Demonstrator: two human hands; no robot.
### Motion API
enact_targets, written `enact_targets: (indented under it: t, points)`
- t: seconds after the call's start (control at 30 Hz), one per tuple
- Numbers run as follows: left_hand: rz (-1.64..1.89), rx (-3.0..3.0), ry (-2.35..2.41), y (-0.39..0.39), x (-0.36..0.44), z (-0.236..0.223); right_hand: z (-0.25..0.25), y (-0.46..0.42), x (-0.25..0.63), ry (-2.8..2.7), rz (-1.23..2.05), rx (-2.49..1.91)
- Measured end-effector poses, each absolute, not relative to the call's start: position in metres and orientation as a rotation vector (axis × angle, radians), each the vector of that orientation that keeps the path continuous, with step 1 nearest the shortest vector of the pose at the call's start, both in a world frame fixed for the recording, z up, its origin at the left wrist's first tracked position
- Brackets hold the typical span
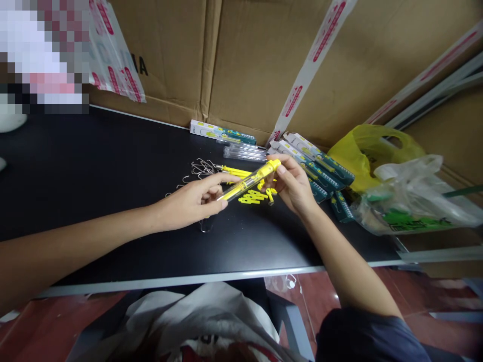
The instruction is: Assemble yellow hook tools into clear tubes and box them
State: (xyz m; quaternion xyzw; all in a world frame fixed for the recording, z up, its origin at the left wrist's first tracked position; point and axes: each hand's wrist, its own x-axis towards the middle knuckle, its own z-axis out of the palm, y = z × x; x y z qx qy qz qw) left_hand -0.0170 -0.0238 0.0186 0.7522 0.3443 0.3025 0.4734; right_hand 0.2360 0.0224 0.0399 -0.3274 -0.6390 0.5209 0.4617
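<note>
A clear plastic tube (pixel 241 186) with a yellow rod-like tool inside slants up to the right above the black table. Near its lower end, my left hand (pixel 202 197) is closed around it. My right hand (pixel 292 183) pinches the yellow cap (pixel 272 166) at the upper end. Behind the tube lie yellow rods (pixel 239 173), small flat yellow pieces (pixel 252 197) and a tangle of bent metal wires (pixel 202 167). A clear plastic piece (pixel 206 225) shows below my left hand, partly hidden by it.
Clear tubes (pixel 245 152) lie by a printed carton (pixel 222 131) at the back. More cartons (pixel 313 163) are stacked to the right, beside a yellow plastic bag (pixel 354 151) and a whitish one (pixel 415 193). Large cardboard boxes (pixel 256 65) stand behind the table (pixel 151 256).
</note>
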Motion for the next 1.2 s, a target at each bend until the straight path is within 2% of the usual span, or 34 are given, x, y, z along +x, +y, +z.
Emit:
enact_targets:
  t: [0.47, 0.87, 1.2]
  points:
    - [1.029, 1.993, 1.084, -0.013, -0.023, 0.023, 0.040, 0.022, 0.238, -1.669, 1.243, -0.784]
    - [1.013, 2.016, 1.123, -0.009, -0.027, 0.020, 0.043, 0.020, 0.239, -1.657, 1.071, -0.803]
    - [0.982, 1.968, 1.097, -0.006, -0.029, 0.017, 0.047, 0.014, 0.238, -1.746, 1.103, -0.803]
